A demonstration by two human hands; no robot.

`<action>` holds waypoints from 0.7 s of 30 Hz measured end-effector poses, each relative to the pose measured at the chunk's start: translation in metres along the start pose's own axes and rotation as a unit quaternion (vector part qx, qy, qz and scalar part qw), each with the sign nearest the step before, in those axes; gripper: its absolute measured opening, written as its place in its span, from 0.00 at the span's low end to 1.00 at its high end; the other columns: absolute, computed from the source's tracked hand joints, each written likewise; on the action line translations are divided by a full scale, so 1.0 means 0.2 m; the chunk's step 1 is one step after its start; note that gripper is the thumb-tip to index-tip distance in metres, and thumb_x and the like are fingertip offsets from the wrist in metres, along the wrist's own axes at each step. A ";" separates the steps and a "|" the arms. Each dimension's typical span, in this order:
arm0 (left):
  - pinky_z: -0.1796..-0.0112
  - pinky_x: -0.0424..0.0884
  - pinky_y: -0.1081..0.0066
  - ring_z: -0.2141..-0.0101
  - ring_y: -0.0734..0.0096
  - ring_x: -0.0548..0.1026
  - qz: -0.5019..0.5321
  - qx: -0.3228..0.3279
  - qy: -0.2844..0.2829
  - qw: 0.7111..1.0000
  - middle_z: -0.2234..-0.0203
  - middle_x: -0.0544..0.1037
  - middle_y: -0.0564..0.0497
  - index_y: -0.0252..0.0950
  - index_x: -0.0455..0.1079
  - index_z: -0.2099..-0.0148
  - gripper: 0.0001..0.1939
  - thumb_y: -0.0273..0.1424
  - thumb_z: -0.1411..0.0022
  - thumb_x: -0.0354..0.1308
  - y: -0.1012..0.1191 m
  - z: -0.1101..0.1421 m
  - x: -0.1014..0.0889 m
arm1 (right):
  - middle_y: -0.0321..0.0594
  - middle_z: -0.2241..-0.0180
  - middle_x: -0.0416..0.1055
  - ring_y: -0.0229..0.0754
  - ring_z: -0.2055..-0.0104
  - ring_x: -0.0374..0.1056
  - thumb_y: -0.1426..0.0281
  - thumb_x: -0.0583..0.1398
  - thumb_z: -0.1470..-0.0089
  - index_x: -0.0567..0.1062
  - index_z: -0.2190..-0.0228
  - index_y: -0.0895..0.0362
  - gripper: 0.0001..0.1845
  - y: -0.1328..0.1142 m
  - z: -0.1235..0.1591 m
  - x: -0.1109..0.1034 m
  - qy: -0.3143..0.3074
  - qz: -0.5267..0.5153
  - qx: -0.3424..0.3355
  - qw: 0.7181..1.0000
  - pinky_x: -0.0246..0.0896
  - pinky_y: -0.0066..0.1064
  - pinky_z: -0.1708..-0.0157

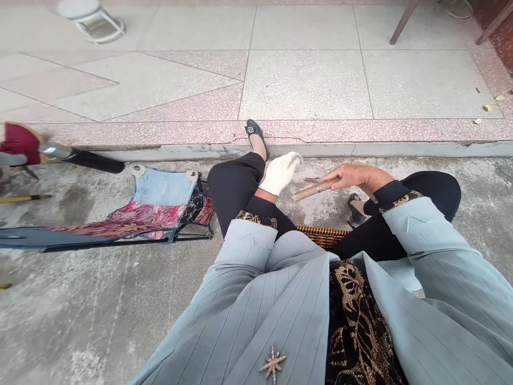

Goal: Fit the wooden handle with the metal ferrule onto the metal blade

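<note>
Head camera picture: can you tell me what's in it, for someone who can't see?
A seated person's bare right hand holds a brown stick above concrete ground; the white-gloved left hand is beside its tip. A folding fabric stool stands to their left.

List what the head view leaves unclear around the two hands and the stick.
- Right hand: fingertips on the stick are too small to tell the grip.
- Left hand: white glove covers the fingers.
- Woven mat: mostly hidden by legs and jacket.
</note>
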State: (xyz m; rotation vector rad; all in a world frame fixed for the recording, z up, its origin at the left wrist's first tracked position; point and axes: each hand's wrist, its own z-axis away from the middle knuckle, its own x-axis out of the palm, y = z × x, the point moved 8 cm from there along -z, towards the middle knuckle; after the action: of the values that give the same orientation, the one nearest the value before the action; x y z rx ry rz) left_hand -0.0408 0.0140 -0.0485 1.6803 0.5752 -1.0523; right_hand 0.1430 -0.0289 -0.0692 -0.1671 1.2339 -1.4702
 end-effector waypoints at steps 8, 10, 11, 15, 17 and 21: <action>0.64 0.66 0.73 0.70 0.73 0.71 0.183 0.092 -0.192 0.960 0.70 0.76 0.52 0.34 0.75 0.56 0.18 0.37 0.30 0.46 0.21 0.06 0.27 | 0.38 0.65 0.76 0.34 0.75 0.64 0.55 0.65 0.48 0.67 0.38 0.52 0.38 -0.16 0.22 -0.33 0.233 -0.265 -0.119 0.928 0.63 0.27 0.76; 0.65 0.65 0.74 0.71 0.74 0.70 0.188 0.132 -0.224 0.947 0.71 0.75 0.53 0.35 0.75 0.56 0.18 0.37 0.30 0.45 0.28 0.09 0.31 | 0.40 0.61 0.76 0.36 0.73 0.66 0.53 0.62 0.47 0.64 0.37 0.51 0.39 -0.07 0.25 -0.43 0.343 -0.270 -0.098 0.894 0.65 0.28 0.76; 0.65 0.64 0.74 0.71 0.74 0.70 0.181 0.145 -0.234 0.944 0.71 0.75 0.53 0.35 0.75 0.56 0.18 0.37 0.30 0.45 0.31 0.10 0.32 | 0.41 0.60 0.76 0.37 0.72 0.67 0.53 0.61 0.46 0.63 0.36 0.51 0.38 -0.02 0.25 -0.45 0.379 -0.257 -0.069 0.886 0.66 0.30 0.75; 0.64 0.65 0.72 0.69 0.71 0.72 0.094 0.160 -0.230 0.955 0.69 0.77 0.52 0.37 0.76 0.55 0.18 0.37 0.31 0.46 0.30 0.11 0.31 | 0.44 0.58 0.77 0.43 0.66 0.71 0.58 0.60 0.44 0.70 0.40 0.53 0.31 0.16 0.21 -0.47 0.434 -0.077 0.093 0.893 0.69 0.37 0.65; 0.63 0.66 0.72 0.66 0.68 0.74 0.035 0.155 -0.208 0.965 0.67 0.78 0.50 0.38 0.76 0.55 0.17 0.37 0.31 0.47 0.28 0.10 0.29 | 0.44 0.55 0.78 0.48 0.60 0.73 0.63 0.60 0.44 0.73 0.42 0.52 0.27 0.19 0.18 -0.45 0.407 0.070 0.144 0.899 0.67 0.40 0.58; 0.60 0.67 0.70 0.60 0.64 0.77 -0.049 0.118 -0.145 0.981 0.60 0.80 0.47 0.40 0.76 0.54 0.14 0.35 0.31 0.49 0.19 0.06 0.26 | 0.46 0.55 0.79 0.53 0.55 0.72 0.67 0.60 0.43 0.74 0.42 0.50 0.26 0.21 0.09 -0.33 0.246 0.258 0.177 0.917 0.63 0.39 0.57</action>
State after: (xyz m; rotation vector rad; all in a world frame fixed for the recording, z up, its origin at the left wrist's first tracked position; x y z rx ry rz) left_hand 0.0109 -0.0174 -0.0739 1.6715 0.3558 -1.4538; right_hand 0.2053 0.0220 -0.0583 0.7646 1.2451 -1.2642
